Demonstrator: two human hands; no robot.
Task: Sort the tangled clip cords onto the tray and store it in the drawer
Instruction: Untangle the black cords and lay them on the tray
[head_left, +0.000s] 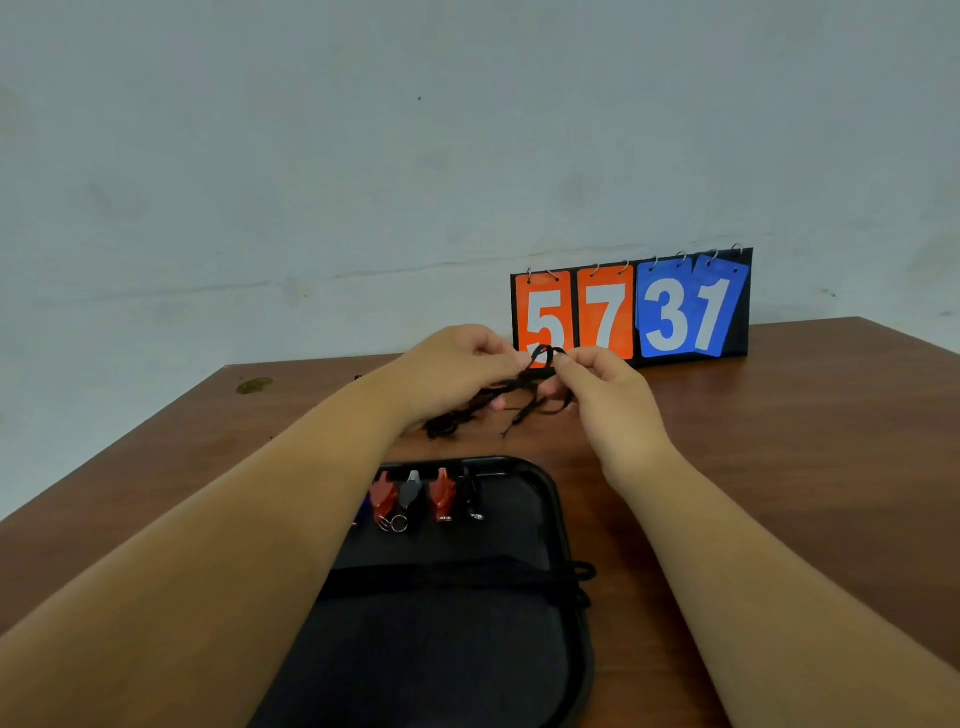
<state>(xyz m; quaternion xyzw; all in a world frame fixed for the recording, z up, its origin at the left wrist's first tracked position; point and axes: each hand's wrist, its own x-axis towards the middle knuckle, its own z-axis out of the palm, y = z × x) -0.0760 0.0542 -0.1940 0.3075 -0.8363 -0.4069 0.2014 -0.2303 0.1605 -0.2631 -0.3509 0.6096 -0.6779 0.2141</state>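
Both my hands are raised above the brown table beyond the tray. My left hand (457, 364) and my right hand (602, 384) each pinch a tangled black cord (524, 387), with a small loop standing up between the fingertips. Loose frayed ends of the cord hang down under my left hand. The black tray (563, 519) lies close to me. On it sit several clips: two red clips (441, 496), a grey clip (410, 493) and a black one, some with metal rings. A straightened black cord (467, 577) lies across the tray, its end hanging over the right rim.
A flip scoreboard (631, 312) reading 57 and 31 stands at the back of the table against the wall. The table's left edge (104, 467) runs diagonally. My left forearm covers the tray's left part. No drawer is in view.
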